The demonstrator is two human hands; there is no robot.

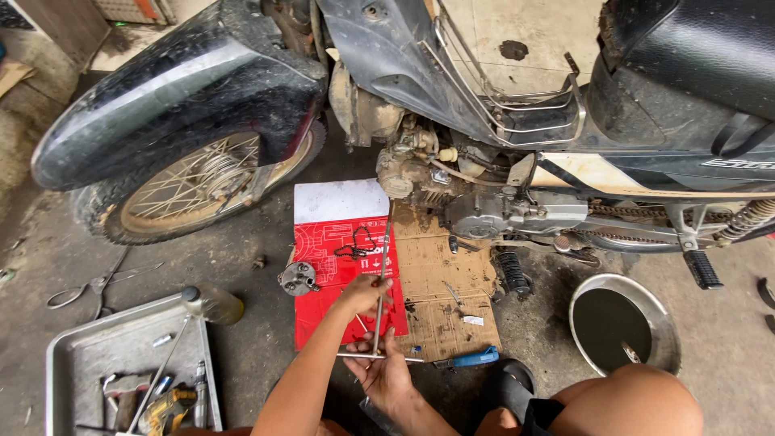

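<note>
T-handle wrench [381, 282], a long thin metal rod with a crossbar at its near end, runs almost straight away from the person, from the hands up toward the motorcycle engine [420, 173]. Its far tip sits at or just beside the engine's round left cover; whether it is seated on a bolt cannot be told. The long axis lies nearly vertical in the view, leaning slightly right toward the top.

The left hand [365, 292] is closed around the shaft partway along, fingers wrapped on it. The right hand [386, 373] is at the near end, palm up and fingers curled loosely around the spot where the crossbar meets the shaft. The left hand is nearer the engine; the right is nearer the body.

Under the wrench lie a red printed sheet [331, 274] and a piece of brown cardboard [444, 291] on the dirty concrete floor. A small round metal part [298, 278] rests on the sheet's left edge, and a blue-handled tool [472, 358] lies at the cardboard's near edge. To the right stands a round pan of dark oil [615, 323]. To the left sits a grey metal tray [89, 355] holding tools, with scissors [97, 284] on the floor beyond it. The front wheel [190, 190] is at upper left. The person's bare knee [630, 404] shows at the bottom right.
</note>
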